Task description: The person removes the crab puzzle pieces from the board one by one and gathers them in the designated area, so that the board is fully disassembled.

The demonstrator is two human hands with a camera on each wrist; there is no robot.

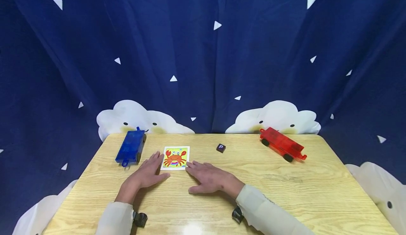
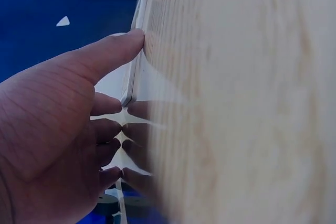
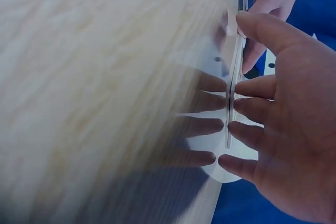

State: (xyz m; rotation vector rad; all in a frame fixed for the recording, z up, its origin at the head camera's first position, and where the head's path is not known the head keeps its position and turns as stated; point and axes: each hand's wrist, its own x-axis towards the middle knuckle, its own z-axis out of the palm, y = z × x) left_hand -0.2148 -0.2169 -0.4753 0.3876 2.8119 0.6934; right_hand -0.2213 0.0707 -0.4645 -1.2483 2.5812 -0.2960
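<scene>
A square picture tile (image 1: 174,158) with a red crab on yellow and a white border lies flat on the table. My left hand (image 1: 146,172) rests at its left edge, fingers extended and thumb spread to the side. At the tile's lower right edge, my right hand (image 1: 210,178) has its fingertips touching or very near the border. The left wrist view shows straight left fingers (image 2: 107,129) and the tile's thin side (image 2: 129,88) beside them. In the right wrist view, the right fingers (image 3: 252,109) are spread and straight, tips down at the surface. Neither hand grips anything.
A blue see-through toy wagon (image 1: 131,146) stands at the back left of the wooden table (image 1: 285,199). A red one (image 1: 281,143) stands at the back right. Between them sits a small dark tile (image 1: 221,148) marked P. A dark blue curtain (image 1: 203,51) hangs behind.
</scene>
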